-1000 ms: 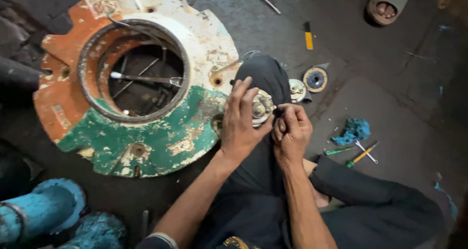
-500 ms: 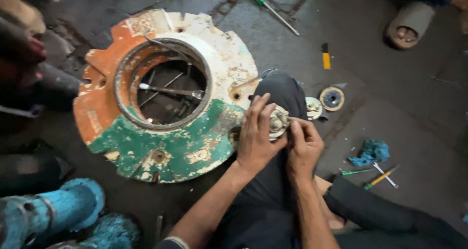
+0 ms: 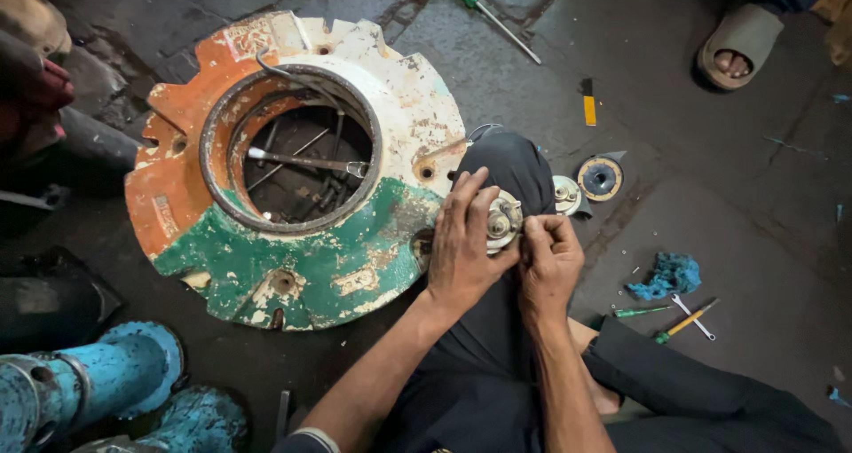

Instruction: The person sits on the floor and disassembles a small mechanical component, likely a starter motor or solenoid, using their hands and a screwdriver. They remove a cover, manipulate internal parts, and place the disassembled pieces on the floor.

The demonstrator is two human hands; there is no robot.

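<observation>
In the head view, the left hand [image 3: 461,244] was cupped around a small round metal part [image 3: 502,221] that rested on the person's raised knee, near the middle of the scene. The fingers wrapped its left side, holding it steady. The right hand [image 3: 550,259] was curled narrow, its fingertips [image 3: 531,231] pinched at the right edge of the same part; whether they held a small tool or piece could not be told.

Just to the left lay a big round metal housing [image 3: 293,173], painted orange on the left, white on the far side and green on the near side, all badly chipped and rusted. A worn square label [image 3: 250,38] sat on its far rim, orange and white. Rods [image 3: 302,162] crossed its open centre.

To the right of the knee lay a silver disc [image 3: 566,194] and just beside it a dark ring with an orange band [image 3: 600,178]. Farther off lay a green-handled screwdriver [image 3: 490,14] and a small yellow and black tool [image 3: 589,101]. Near right were a blue rag [image 3: 666,275], a spanner [image 3: 691,315] and two more small screwdrivers [image 3: 683,323]. A sandalled foot [image 3: 741,40] showed at far right, and blue pipes [image 3: 89,382] at near left.
</observation>
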